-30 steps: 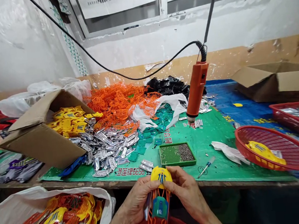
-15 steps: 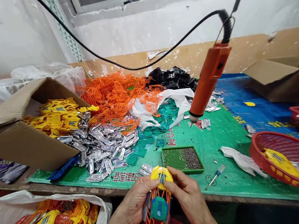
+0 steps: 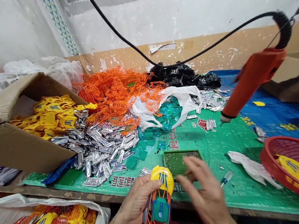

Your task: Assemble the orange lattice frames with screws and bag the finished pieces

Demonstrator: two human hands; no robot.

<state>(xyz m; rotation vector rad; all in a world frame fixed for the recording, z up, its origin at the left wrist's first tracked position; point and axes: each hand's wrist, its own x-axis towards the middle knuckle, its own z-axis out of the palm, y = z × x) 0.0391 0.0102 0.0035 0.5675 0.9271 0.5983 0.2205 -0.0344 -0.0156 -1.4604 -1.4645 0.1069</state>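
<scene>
a cardboard box (image 3: 24, 147) at the far left holds yellow plastic parts (image 3: 52, 115), with silver pieces (image 3: 100, 151) heaped beside it on the table (image 3: 236, 142). the left hand (image 3: 138, 203) grips a yellow and orange plastic assembly (image 3: 162, 177) just off the table edge. the right hand (image 3: 206, 190) is spread open beside it, above a green perforated tray (image 3: 172, 162). an orange electric screwdriver (image 3: 253, 76) hangs further right, above a red plastic basket (image 3: 266, 164).

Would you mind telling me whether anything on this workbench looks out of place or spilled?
Yes, somewhat: the silver metal pieces run straight into the orange plastic mesh and the teal plastic pieces on the green mat, so the piles look spilled together rather than kept apart.
</scene>
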